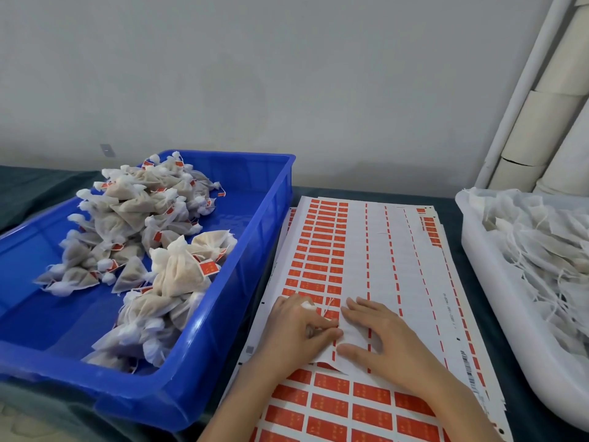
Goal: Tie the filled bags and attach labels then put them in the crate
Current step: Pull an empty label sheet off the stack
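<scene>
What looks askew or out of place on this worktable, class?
The stack of label sheets is fanned, not square: lower sheets poke out past its right and left edges. Nothing looks spilled or torn; tied bags sit heaped inside the blue crate. The left hand grips a small bag; the right hand lies flat.

The label sheet point(379, 250) is pressed by the right hand point(382, 339); a bag point(307, 305) is gripped upon it by the left hand point(298, 328). The crate point(277, 202) is positioned to its left.

Plain grey wall point(287, 74), dark cloth-covered table point(32, 189), perhaps cardboard rolls point(548, 122) at right
</scene>
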`<act>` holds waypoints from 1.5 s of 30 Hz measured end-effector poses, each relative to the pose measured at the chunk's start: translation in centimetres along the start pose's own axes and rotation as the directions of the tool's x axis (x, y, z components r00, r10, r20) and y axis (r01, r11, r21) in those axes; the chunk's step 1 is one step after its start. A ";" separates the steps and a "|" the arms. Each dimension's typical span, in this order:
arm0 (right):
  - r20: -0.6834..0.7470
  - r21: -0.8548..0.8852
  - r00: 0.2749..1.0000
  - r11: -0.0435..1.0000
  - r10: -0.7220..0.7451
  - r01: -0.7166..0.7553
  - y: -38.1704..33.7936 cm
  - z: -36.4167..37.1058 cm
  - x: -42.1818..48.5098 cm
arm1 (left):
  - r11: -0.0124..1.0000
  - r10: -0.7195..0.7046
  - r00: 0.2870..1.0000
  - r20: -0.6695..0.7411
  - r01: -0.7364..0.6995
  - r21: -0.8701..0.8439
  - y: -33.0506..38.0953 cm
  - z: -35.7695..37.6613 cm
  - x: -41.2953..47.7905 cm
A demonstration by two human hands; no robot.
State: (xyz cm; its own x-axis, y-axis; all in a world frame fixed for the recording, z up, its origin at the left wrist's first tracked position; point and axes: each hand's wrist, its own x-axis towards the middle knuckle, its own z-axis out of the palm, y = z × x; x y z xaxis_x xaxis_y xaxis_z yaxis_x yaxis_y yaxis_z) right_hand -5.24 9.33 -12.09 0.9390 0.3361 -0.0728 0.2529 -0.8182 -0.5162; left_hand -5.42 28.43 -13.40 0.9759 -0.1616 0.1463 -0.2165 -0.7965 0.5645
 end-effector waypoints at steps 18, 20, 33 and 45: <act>-0.001 0.063 1.000 0.998 0.029 -0.029 0.4 0.3 0.0 | 0.957 -0.156 0.988 -0.020 0.146 -0.249 -0.1 0.0 0.3; 0.000 0.063 1.000 0.998 0.025 -0.025 0.4 0.3 0.0 | 0.968 -0.141 0.990 -0.014 0.135 -0.210 -0.3 0.0 0.1; -0.004 0.046 1.000 0.999 0.016 -0.016 0.4 0.3 0.0 | 0.981 -0.084 0.996 -0.032 0.077 -0.180 0.1 0.2 -0.3; -0.034 -0.153 0.999 0.988 -0.004 -0.001 0.4 0.8 0.2 | 0.968 -0.145 0.929 -0.340 0.061 -0.245 -0.6 0.1 -0.2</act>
State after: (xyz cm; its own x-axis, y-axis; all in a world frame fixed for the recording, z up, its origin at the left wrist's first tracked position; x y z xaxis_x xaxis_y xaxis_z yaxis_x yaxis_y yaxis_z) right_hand -5.10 9.45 -12.94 0.9454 0.3232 -0.0414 0.2843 -0.8803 -0.3797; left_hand -5.50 28.90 -13.87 0.9295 0.1635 0.3306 -0.1561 -0.6377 0.7543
